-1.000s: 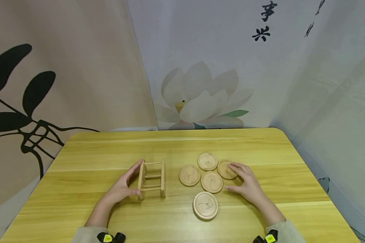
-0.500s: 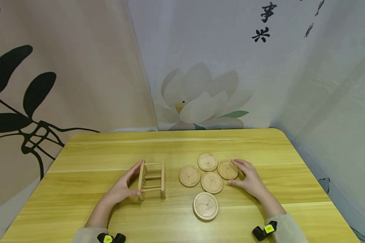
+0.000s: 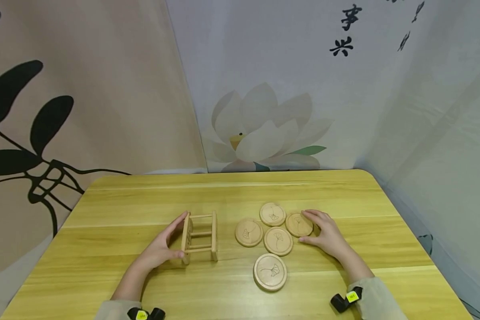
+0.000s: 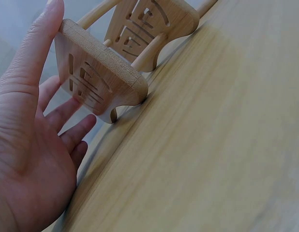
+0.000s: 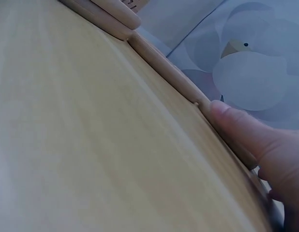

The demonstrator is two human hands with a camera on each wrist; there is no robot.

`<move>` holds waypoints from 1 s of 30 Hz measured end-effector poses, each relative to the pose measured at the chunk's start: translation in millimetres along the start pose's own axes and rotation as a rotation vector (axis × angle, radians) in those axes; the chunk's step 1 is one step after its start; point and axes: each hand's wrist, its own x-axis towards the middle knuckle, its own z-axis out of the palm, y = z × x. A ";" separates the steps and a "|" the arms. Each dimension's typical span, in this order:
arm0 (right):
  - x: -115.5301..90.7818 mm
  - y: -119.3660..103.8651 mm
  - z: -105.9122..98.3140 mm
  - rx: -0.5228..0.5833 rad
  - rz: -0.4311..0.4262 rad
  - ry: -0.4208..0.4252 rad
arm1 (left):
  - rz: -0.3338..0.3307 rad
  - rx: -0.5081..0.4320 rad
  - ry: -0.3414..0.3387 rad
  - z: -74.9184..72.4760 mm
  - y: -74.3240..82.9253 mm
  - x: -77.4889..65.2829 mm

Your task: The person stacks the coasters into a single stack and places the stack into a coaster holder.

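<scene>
My left hand (image 3: 160, 246) holds the near-left panel of a wooden coaster rack (image 3: 214, 238), thumb at its front edge and fingers at the back. Carved characters show on the rack's end panel (image 4: 94, 72) in the left wrist view; dowels join it to the other panel. On the right, my right hand (image 3: 330, 238) has thumb and fingers at opposite edges of the rightmost round wooden coaster (image 3: 298, 225), which lies flat. The right wrist view shows the thumb (image 5: 241, 123) against that coaster's edge (image 5: 236, 150); the other fingers are mostly hidden.
Beside that coaster lie a back coaster (image 3: 273, 214), a left one (image 3: 249, 233) and a middle one (image 3: 278, 241), each engraved with a leaf. Nearer the front, a thicker round (image 3: 270, 272) may be stacked coasters. The wooden table (image 3: 208, 298) meets a printed curtain (image 3: 272, 53) behind.
My right hand has shifted slightly right from over the coaster, its fingers moving from its top to its edges. The left hand and rack have stayed put.
</scene>
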 end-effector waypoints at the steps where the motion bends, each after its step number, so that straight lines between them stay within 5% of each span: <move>1: 0.4 0.1 0.2 -0.004 -0.004 -0.001 | 0.000 0.000 0.000 0.0 0.0 -0.1; 30: 2.6 3.1 5.2 -0.015 -0.016 0.008 | 0.005 0.025 0.001 -0.5 0.1 0.1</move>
